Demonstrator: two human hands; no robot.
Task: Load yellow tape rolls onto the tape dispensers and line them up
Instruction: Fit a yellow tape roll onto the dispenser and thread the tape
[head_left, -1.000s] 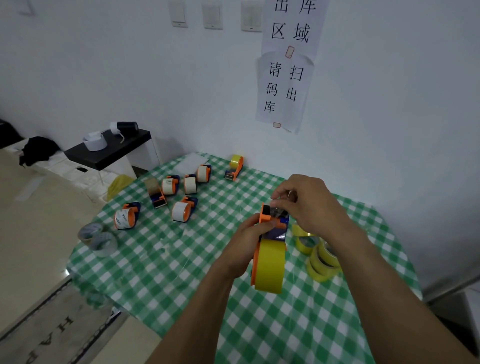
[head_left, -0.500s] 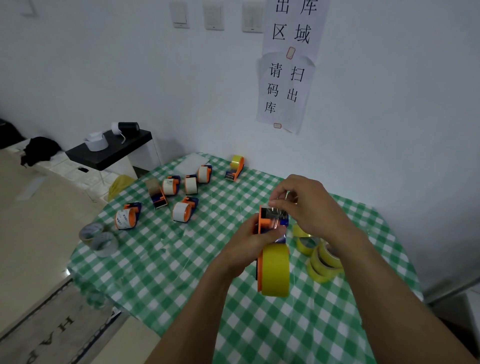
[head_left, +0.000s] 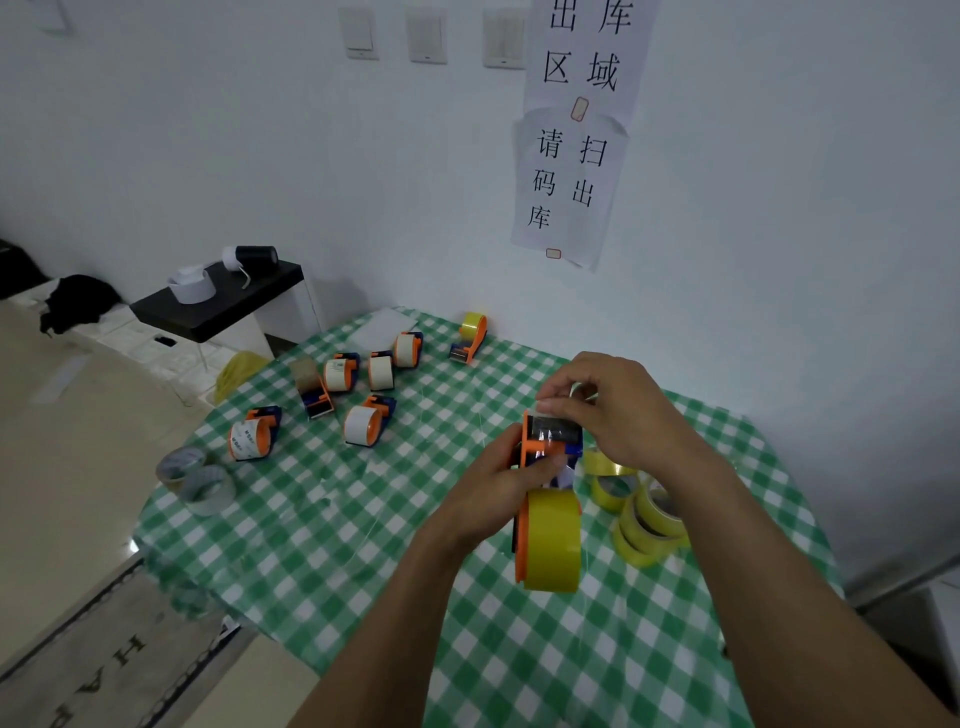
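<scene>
green-checked tablecloth (head_left: 363, 519) covered the table by the white wall. above it the left hand (head_left: 498, 488) gripped the orange tape dispenser (head_left: 545, 441) from its left side, long axis pointing away from the person: yellow tape roll (head_left: 553, 540) at the near end, cutter at the far end, where the right hand (head_left: 618, 410) pinched it. spare yellow rolls (head_left: 644, 514) lay just to the right.

Green checked tablecloth (head_left: 322, 519), paper signs (head_left: 571, 171) on wall, black side table (head_left: 223, 306), wall switches (head_left: 426, 36)
</scene>
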